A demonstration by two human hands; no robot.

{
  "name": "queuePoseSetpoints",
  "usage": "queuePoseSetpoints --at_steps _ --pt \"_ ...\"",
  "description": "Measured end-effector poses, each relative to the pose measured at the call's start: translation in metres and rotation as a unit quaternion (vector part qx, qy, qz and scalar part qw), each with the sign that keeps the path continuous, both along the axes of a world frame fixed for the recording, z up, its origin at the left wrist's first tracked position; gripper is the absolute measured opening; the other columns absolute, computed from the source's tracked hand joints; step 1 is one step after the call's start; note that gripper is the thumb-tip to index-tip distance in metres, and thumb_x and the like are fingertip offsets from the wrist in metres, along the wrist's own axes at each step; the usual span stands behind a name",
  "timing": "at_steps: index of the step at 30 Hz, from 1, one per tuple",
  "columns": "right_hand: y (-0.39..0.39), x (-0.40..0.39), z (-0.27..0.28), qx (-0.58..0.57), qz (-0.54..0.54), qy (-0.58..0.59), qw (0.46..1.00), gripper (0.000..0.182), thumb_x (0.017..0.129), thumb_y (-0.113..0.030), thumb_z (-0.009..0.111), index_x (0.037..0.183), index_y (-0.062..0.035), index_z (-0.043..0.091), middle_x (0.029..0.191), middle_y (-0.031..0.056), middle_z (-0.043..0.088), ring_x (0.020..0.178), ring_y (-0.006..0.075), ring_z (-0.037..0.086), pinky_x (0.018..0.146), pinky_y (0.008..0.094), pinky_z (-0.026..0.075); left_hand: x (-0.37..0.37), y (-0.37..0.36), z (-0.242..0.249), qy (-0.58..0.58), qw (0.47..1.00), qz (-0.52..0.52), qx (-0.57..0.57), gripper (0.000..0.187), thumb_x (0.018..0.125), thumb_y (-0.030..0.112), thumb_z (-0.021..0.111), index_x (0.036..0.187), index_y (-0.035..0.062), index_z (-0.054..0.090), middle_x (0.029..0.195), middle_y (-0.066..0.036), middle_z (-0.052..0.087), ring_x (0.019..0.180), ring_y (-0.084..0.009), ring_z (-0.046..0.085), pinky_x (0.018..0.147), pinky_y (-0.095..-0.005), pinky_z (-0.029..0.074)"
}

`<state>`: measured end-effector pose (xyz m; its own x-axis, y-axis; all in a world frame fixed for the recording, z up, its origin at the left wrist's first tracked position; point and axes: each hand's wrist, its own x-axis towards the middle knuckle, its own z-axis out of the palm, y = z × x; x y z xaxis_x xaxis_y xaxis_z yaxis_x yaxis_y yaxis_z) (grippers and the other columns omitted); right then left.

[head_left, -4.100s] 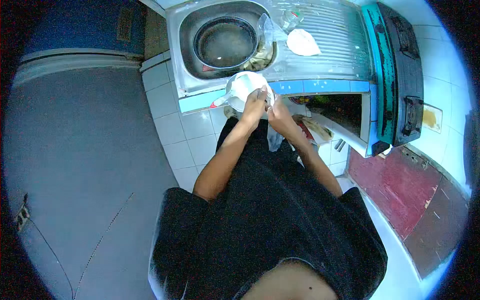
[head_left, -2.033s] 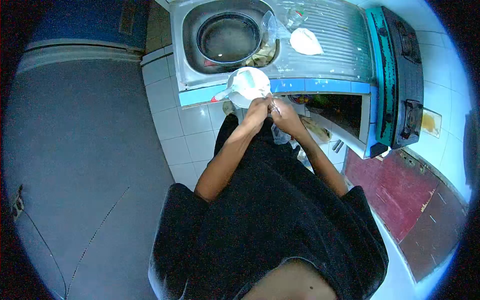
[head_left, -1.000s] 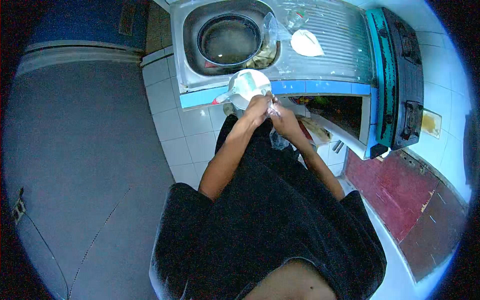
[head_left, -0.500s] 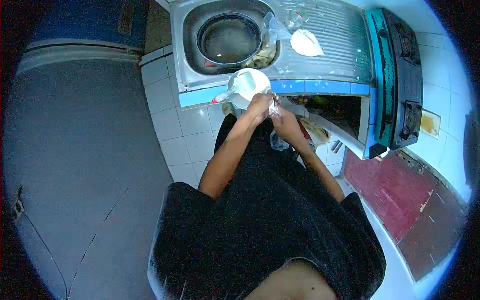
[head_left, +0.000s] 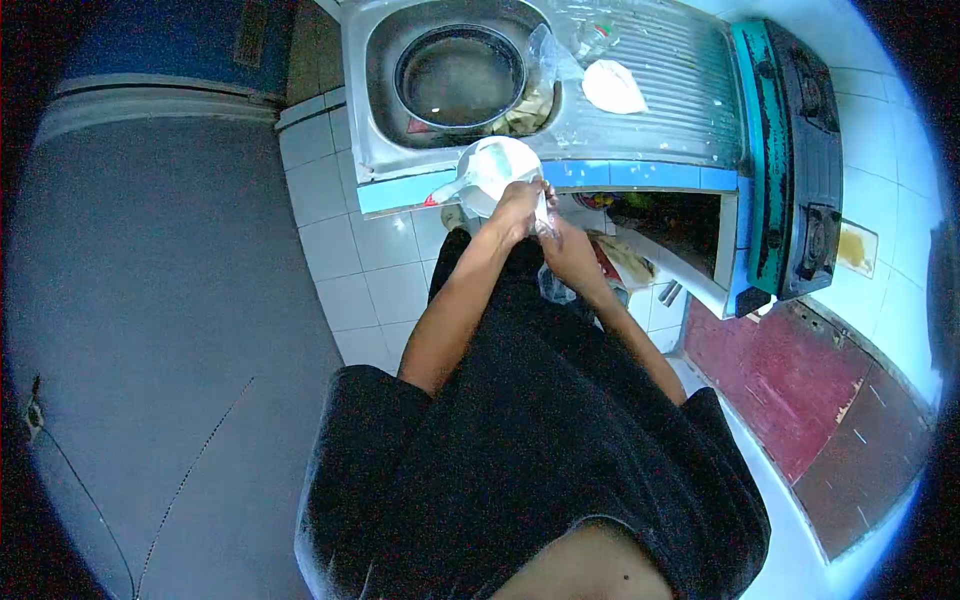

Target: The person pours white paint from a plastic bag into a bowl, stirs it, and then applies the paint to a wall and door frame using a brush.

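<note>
A round white bowl (head_left: 518, 158) with white stuff in it is at the front edge of the sink counter; what bears it from below is hidden. Inside it lies a pale utensil (head_left: 447, 192), its red-tipped end sticking out to the left. My left hand (head_left: 517, 207) is closed at the bowl's near right side, its fingers pinching a crumpled clear plastic bag (head_left: 546, 217). Just right of it, my right hand (head_left: 570, 252) is closed on the same plastic from below. The fingertips are partly hidden.
A dark round pan (head_left: 460, 75) holding liquid sits in the steel sink (head_left: 375, 120). On the ridged drainboard (head_left: 680, 80) lie a white item (head_left: 613, 87) and clear plastic (head_left: 550, 58). A gas stove (head_left: 795, 160) stands to the right. Below the counter is an open shelf (head_left: 670, 225).
My hands stay together at the plastic and have shifted only very slightly. The bowl and utensil keep nearly the same place, and the whole view has moved a little.
</note>
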<state>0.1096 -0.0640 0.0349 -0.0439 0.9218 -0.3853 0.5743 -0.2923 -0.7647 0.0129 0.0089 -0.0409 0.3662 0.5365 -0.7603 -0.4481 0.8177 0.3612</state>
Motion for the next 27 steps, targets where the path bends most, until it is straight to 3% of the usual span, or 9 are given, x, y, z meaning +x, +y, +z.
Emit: queuePoseSetpoints --at_steps 9,11,27 --pt "0.001 -0.007 0.012 -0.015 -0.013 -0.002 1.000 0.025 0.088 -0.020 0.046 0.101 -0.0004 0.055 0.086 0.0267 0.059 0.084 0.0455 0.056 0.072 0.0452 0.044 0.000 0.005 0.008 0.053 0.998 -0.032 0.003 0.021 0.093 0.012 0.041 0.083 -0.0034 0.053 0.071 -0.009 0.054 0.062 -0.0191 0.053 0.058 -0.0305 0.046" --pt "-0.001 -0.006 0.005 -0.014 -0.003 -0.017 1.000 0.025 0.088 -0.021 0.047 0.100 -0.0004 0.054 0.086 0.0270 0.059 0.084 0.0460 0.055 0.072 0.0460 0.044 0.001 0.006 0.014 0.046 0.998 -0.037 -0.003 0.022 0.096 0.013 0.035 0.090 -0.0021 0.050 0.073 -0.008 0.052 0.063 -0.0188 0.050 0.062 -0.0317 0.043" --pt "-0.006 -0.010 0.019 -0.047 0.021 -0.097 0.994 0.028 0.091 -0.030 0.045 0.098 -0.0037 0.051 0.080 0.0273 0.058 0.078 0.0470 0.055 0.064 0.0534 0.041 0.001 0.003 -0.001 0.098 0.991 -0.071 0.060 0.023 0.094 0.018 0.039 0.084 0.0014 0.052 0.072 -0.006 0.054 0.064 -0.0167 0.051 0.062 -0.0308 0.042"
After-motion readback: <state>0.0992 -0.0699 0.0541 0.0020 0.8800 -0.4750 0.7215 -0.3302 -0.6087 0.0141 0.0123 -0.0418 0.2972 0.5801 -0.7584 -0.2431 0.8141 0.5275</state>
